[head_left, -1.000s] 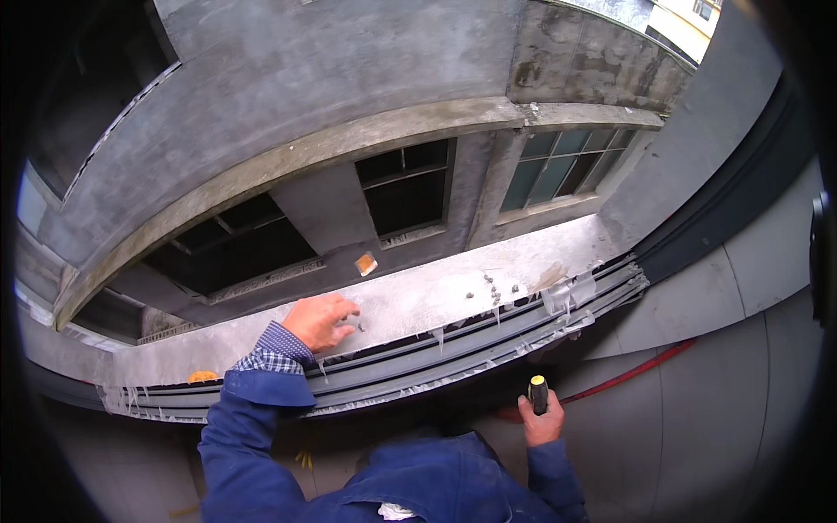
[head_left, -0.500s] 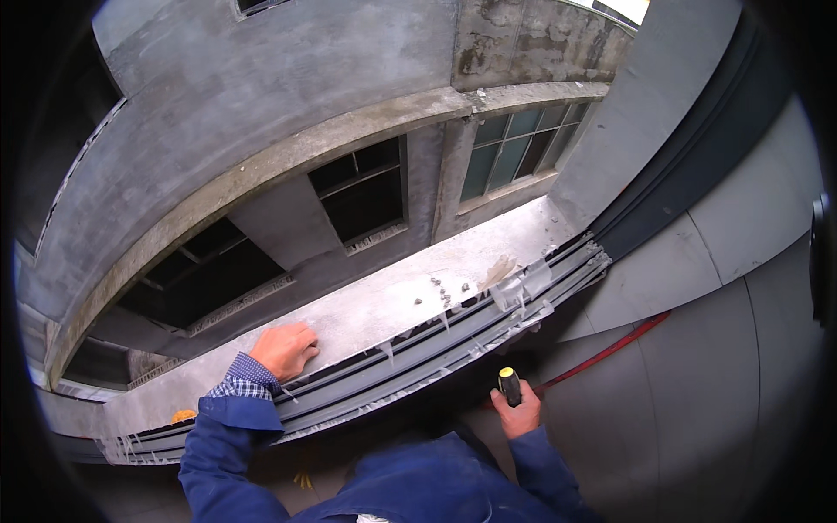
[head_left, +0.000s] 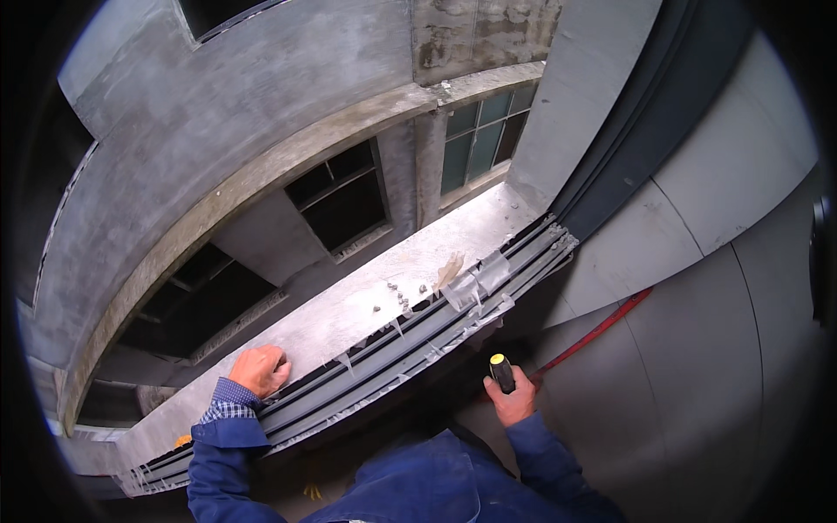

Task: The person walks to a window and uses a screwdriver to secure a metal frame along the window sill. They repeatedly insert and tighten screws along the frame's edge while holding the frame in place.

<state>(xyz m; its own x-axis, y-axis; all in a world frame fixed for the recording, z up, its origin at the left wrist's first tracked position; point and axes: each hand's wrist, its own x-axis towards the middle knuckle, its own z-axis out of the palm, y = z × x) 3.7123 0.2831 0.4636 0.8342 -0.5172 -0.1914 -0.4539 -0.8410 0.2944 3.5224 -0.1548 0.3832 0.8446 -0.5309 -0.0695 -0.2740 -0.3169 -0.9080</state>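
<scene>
My left hand (head_left: 260,371) rests on the pale outer window sill (head_left: 327,327), beside the grey metal window track (head_left: 366,362). Its fingers are curled under; whatever they may hold is hidden. Farther right, on this side of the track, my right hand (head_left: 514,400) grips a black tool handle with a yellow end (head_left: 500,371). That yellow end points upward, and the rest of the tool cannot be seen. Torn strips of clear film (head_left: 478,281) cling to the track. Small grey crumbs (head_left: 399,296) lie on the sill between the hands.
A dark upright window frame (head_left: 610,166) meets the track's right end. Below it, a red strip (head_left: 597,336) runs beside grey panels (head_left: 697,366). Beyond the sill stands a curved concrete wall with windows (head_left: 261,113). Something orange (head_left: 182,441) sits at the track's left end.
The whole view has shifted, so the sill and track appear farther left and more steeply slanted. My left hand stays on the sill, and my right hand keeps its grip on the handle.
</scene>
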